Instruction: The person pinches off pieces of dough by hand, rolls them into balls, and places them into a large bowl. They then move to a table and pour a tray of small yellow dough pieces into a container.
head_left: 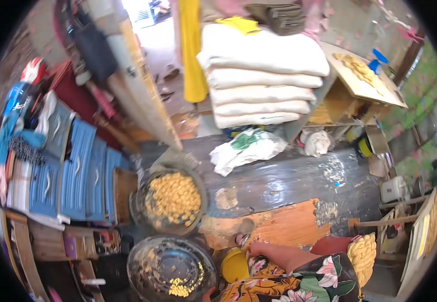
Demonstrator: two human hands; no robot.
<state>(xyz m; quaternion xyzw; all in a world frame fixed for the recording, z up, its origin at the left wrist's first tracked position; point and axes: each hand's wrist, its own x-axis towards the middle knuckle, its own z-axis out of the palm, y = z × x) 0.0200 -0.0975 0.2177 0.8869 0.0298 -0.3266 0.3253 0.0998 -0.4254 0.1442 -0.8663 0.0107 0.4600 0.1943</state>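
Note:
My right forearm comes out of a dark floral sleeve and reaches left across my lap. My right hand (252, 248) is above the patterned cloth, near the rim of a yellow bowl (232, 265); its fingers are too small to make out. Only a sliver of my left hand (210, 294) shows at the bottom edge, beside a wide dark pan (145, 261). Small yellow pieces (182, 288) lie in that pan. Behind it, a big basin (139, 214) holds many pale tan lumps (174, 199). A thick twisted tan coil (362, 261) sits beside my right sleeve.
White sacks (264, 78) are stacked near the doorway, with a crumpled white bag (248, 151) before them. Blue drawers (82, 176) line the left. A small table (392, 95) bears tan strips at the back right. An orange-brown board (274, 221) lies on the dark floor.

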